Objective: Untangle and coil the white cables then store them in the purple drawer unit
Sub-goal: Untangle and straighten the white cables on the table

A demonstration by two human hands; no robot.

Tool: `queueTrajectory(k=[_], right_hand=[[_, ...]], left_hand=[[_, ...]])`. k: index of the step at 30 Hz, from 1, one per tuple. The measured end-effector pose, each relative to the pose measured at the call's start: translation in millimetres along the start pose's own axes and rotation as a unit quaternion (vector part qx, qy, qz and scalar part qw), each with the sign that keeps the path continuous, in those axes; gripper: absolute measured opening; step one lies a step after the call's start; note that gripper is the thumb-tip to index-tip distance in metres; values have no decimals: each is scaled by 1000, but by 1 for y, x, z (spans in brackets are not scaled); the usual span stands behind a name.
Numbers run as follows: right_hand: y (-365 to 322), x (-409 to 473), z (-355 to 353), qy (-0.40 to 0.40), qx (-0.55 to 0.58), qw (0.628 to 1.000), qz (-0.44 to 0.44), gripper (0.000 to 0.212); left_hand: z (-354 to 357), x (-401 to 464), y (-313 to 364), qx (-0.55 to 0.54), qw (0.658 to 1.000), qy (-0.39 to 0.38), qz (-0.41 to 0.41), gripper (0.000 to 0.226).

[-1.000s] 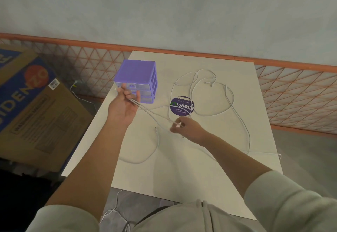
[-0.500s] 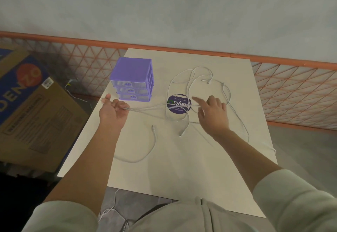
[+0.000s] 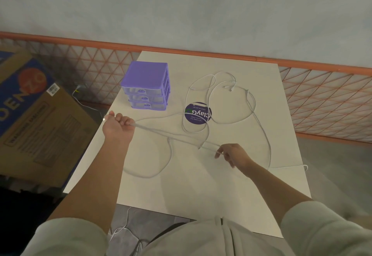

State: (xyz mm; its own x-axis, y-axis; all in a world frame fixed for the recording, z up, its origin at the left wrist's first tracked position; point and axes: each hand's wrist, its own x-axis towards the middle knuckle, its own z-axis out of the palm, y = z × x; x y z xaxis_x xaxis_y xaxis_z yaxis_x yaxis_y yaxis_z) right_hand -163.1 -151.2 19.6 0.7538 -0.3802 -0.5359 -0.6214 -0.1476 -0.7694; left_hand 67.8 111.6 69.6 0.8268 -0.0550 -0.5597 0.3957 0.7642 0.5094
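White cables point(image 3: 259, 126) lie in loose, crossing loops over the white table point(image 3: 201, 191). My left hand point(image 3: 117, 124) grips one end of a cable near the table's left edge, fingers curled round it. That cable runs taut to my right hand point(image 3: 231, 154), which pinches it at mid-table. The purple drawer unit point(image 3: 147, 85) stands at the back left with its three clear drawers closed, just beyond my left hand.
A round purple sticker point(image 3: 198, 113) lies on the table under the loops. A large cardboard box point(image 3: 38, 118) sits on the floor to the left. An orange mesh fence point(image 3: 326, 102) runs behind the table. More white cable point(image 3: 120, 229) lies on the floor by my lap.
My right hand pulled back from the sticker toward me and now pinches the cable, drawing it taut. My left hand kept its grip and stayed by the drawer unit.
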Motion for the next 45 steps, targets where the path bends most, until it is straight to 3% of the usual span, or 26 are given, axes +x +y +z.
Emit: queueTrajectory(k=[3, 7, 13, 15, 18, 22, 26, 29, 32, 34, 40, 45], right_hand=[[-6, -3, -8, -3, 29, 1000, -7, 48], [-2, 0, -16, 68, -129, 989, 21, 58], [5, -9, -30, 127, -323, 931, 112, 51], [2, -10, -30, 113, -339, 926, 124, 53], [-8, -5, -25, 83, -269, 954, 100, 49], [-25, 1, -17, 60, -183, 981, 38, 38], [-42, 0, -13, 48, -73, 996, -29, 43], [-48, -4, -12, 40, -3, 998, -49, 43], [-54, -8, -13, 41, 17, 997, -61, 44], [-57, -10, -14, 35, 29, 997, -66, 45], [-61, -15, -20, 18, 42, 996, -71, 47], [-56, -15, -31, -17, 65, 995, -70, 33]], left_hand=[[-9, 4, -1, 71, 997, 24, 1, 40], [-16, 1, -6, 98, 994, 39, 11, 41], [-26, 7, 2, 151, 984, 68, 64, 35], [-22, 3, 1, 207, 972, 76, 85, 31], [-8, -8, -6, 305, 944, 54, 112, 27], [15, -26, -29, 460, 872, -47, 158, 28], [28, -50, -64, 604, 758, -153, 193, 19], [34, -62, -91, 685, 668, -240, 164, 20], [36, -73, -115, 753, 556, -321, 143, 30], [36, -78, -127, 773, 515, -350, 124, 31], [37, -82, -143, 786, 487, -363, 119, 37], [44, -78, -148, 762, 522, -358, 135, 26]])
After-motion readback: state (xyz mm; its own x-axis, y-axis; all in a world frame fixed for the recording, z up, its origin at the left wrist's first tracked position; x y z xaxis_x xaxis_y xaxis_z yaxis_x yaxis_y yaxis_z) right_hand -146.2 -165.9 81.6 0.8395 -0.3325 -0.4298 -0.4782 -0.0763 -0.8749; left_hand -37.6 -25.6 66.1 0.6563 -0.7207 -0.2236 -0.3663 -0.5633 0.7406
